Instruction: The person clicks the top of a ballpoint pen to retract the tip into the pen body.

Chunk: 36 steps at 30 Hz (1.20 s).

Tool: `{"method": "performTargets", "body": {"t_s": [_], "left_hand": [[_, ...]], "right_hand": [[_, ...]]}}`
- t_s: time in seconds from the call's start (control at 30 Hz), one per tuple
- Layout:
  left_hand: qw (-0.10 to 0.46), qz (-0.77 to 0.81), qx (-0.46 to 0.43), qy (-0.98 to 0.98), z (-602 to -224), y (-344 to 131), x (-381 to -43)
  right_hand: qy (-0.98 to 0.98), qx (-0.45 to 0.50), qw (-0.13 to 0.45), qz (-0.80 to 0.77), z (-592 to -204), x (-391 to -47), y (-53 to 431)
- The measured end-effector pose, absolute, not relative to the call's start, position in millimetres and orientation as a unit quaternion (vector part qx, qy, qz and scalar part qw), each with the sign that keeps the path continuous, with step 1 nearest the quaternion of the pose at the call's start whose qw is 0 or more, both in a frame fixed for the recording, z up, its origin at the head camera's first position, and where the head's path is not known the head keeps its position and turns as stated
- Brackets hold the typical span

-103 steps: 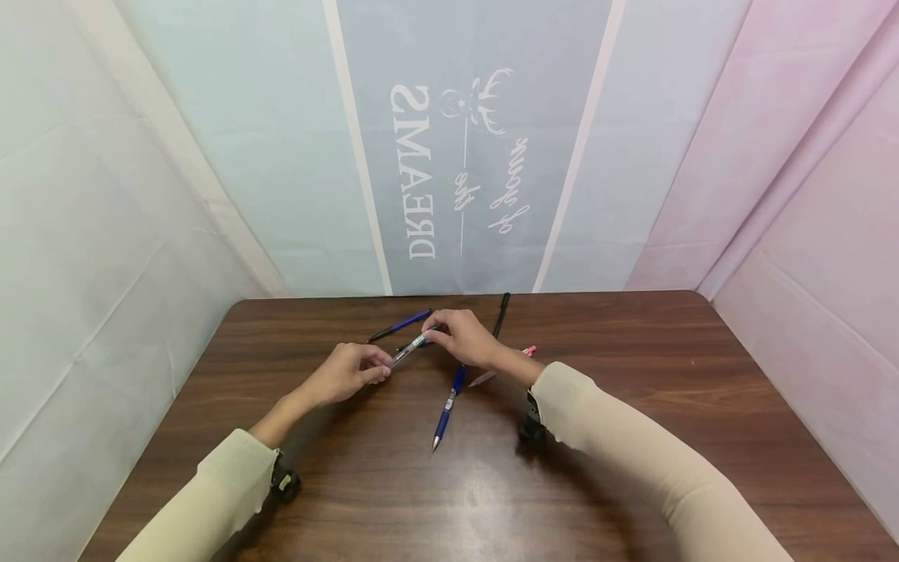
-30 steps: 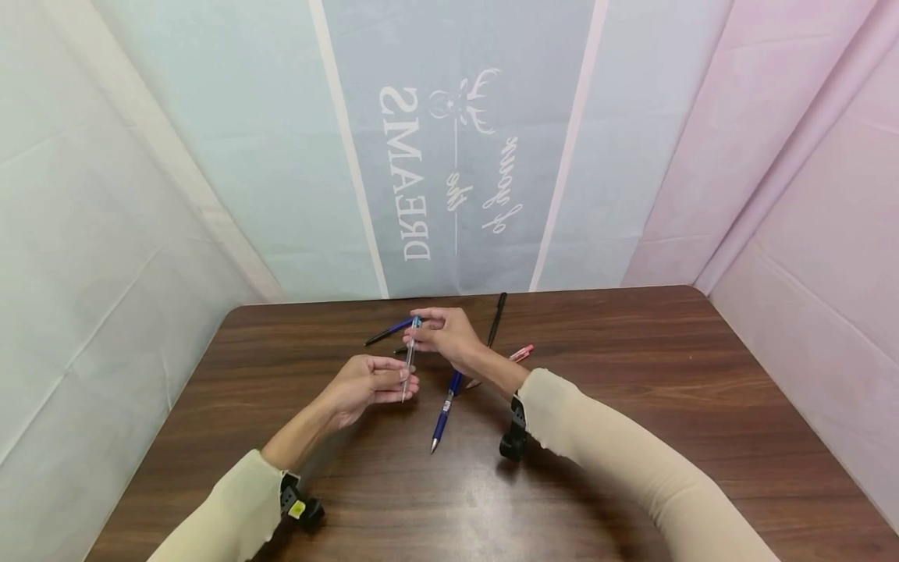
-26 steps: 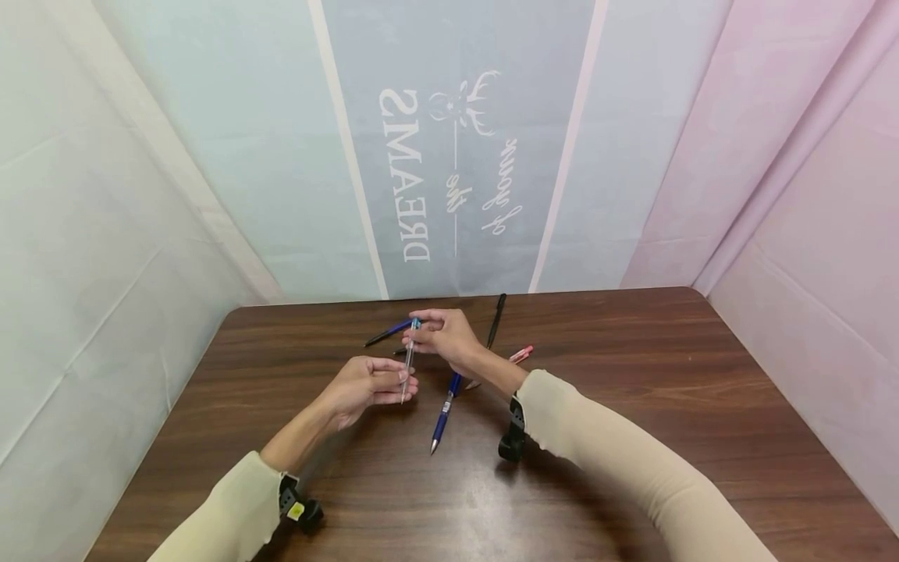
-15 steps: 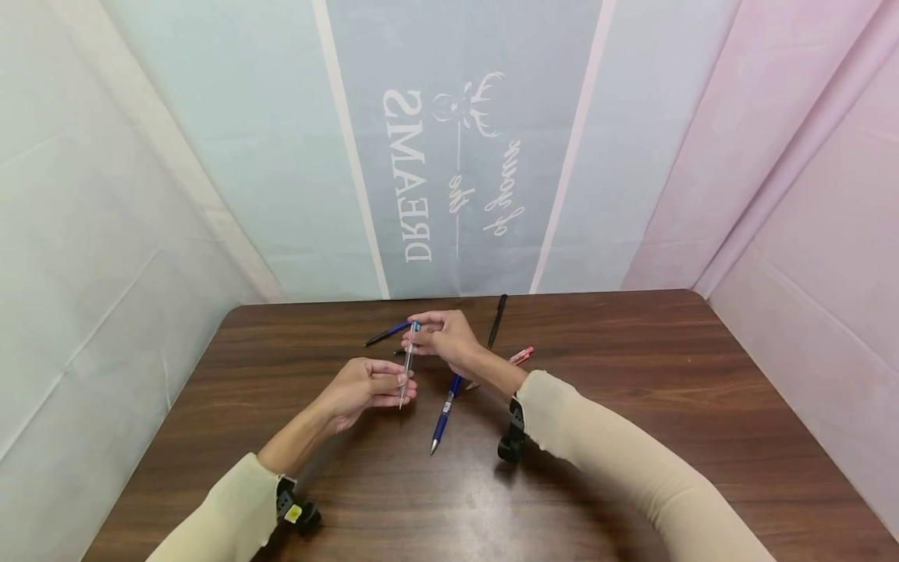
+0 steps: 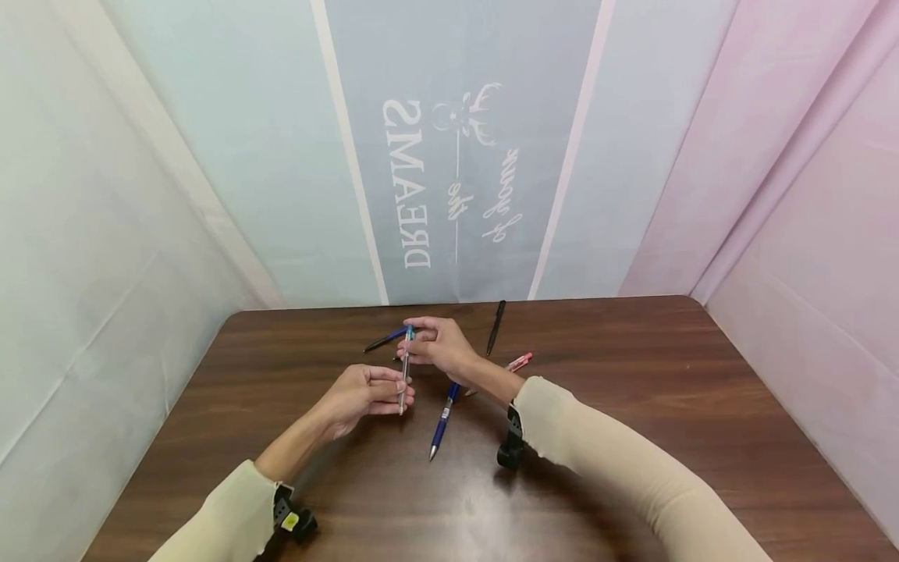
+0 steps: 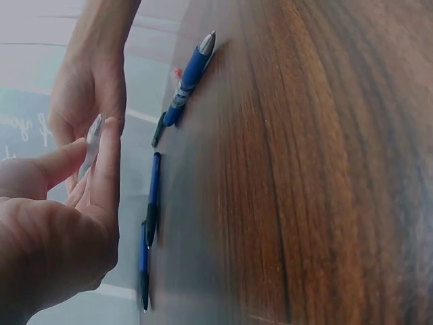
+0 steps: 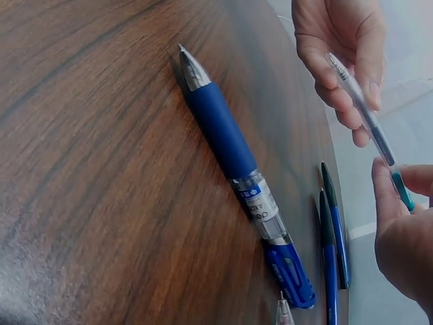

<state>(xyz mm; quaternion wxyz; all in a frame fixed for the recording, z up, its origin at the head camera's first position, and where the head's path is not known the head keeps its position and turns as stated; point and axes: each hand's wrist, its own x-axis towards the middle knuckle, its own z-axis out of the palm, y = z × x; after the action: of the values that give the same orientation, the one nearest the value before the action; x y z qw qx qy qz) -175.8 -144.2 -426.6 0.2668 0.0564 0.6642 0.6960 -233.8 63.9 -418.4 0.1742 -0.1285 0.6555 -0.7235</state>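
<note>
Between both hands, raised over the table, is a clear-barrelled pen [image 5: 406,364] with a teal clip end. My left hand [image 5: 357,398] pinches its tip end between thumb and fingers. At the teal end [image 7: 402,191], my right hand [image 5: 444,345] grips it with thumb and fingers. The pen points back towards me, tip nearest. Just right of the hands lies a thick blue pen [image 5: 442,425] with a silver tip, its far end by the right wrist. Two slim blue pens with dark ends, a nearer one [image 6: 154,196] and another [image 6: 144,264], lie beyond the hands.
A black pen [image 5: 496,326] lies near the back edge of the brown wooden table [image 5: 618,453]. Partly behind the right forearm is a pen with a red end [image 5: 520,361]. Fabric hangs behind the table and along both sides.
Compared with over three seconds ago, the clear pen has swung from a slant to nearly straight towards me. Over the last second both hands and the pen shift only slightly.
</note>
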Motion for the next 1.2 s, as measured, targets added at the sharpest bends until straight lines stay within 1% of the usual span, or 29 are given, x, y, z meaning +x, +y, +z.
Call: {"method": "performTargets", "body": {"t_s": [0.23,0.6,0.77,1.2], "left_hand": [[0.26,0.69,0.053,0.673,-427.5,-149.6,-173.4],[0.265,0.675,0.051,0.686,-425.3,-164.1,-168.2],[0.263,0.672,0.046,0.691,-424.5,-173.2,-165.4],[0.258,0.655,0.046,0.709,-425.7,-189.2,-158.2]], "right_hand": [[0.656,-0.134,0.171,-0.723,-421.2,-231.7,58.2],[0.662,-0.143,0.186,-0.712,-420.3,-230.9,47.1],[0.662,-0.151,0.201,-0.706,-420.3,-229.6,42.0],[0.676,-0.128,0.216,-0.693,-422.0,-226.8,23.6]]}}
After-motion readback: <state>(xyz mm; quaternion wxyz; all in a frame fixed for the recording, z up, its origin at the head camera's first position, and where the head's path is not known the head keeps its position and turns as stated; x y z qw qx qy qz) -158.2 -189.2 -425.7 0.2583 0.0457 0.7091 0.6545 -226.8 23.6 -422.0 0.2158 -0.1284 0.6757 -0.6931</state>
